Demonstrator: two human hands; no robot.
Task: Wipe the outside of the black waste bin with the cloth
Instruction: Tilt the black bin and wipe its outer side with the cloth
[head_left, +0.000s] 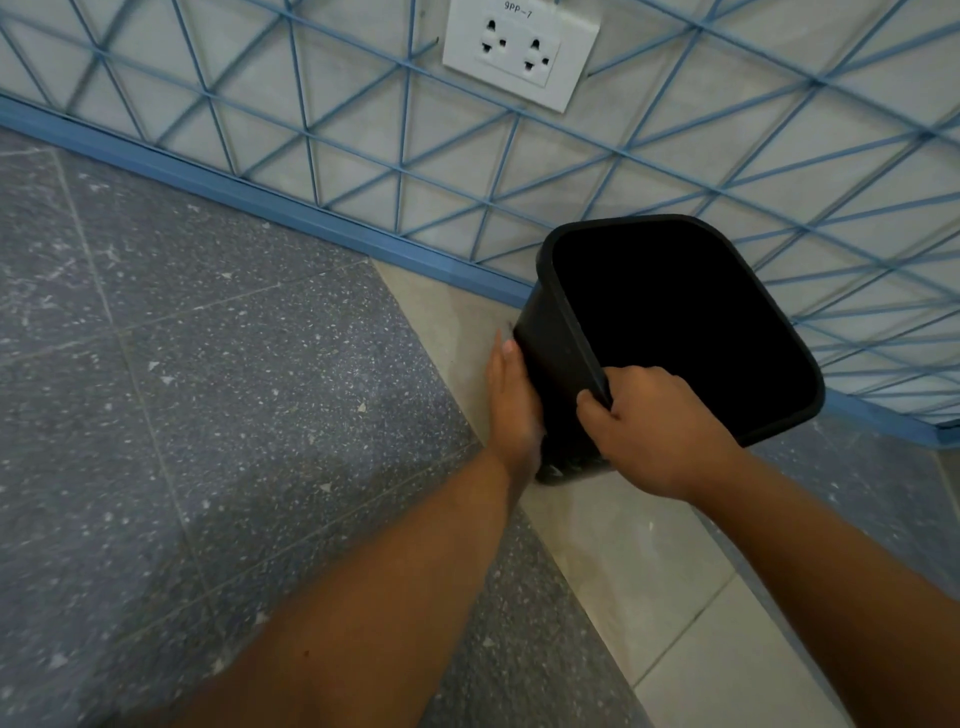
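Now right hand (660, 431) pinches bin (550, 332) rim; left hand (514, 405) flat against side.

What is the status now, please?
Right hand grips bin rim. Left hand flat against bin side; cloth not clearly seen. Bin tilted, near wall. Nothing in the way.

A white double wall socket (521, 53) sits high on the pale wall, with a small printed label above its two outlets. A blue wire grid (363, 150) of crossing diagonal and straight bars covers the wall around and below the socket. Under the socket, a blue skirting strip (218, 189) runs along the foot of the wall. Below and left of the socket lies grey speckled floor (208, 415); beneath the socket, a band of pale floor tiles (639, 566) cuts diagonally across it.
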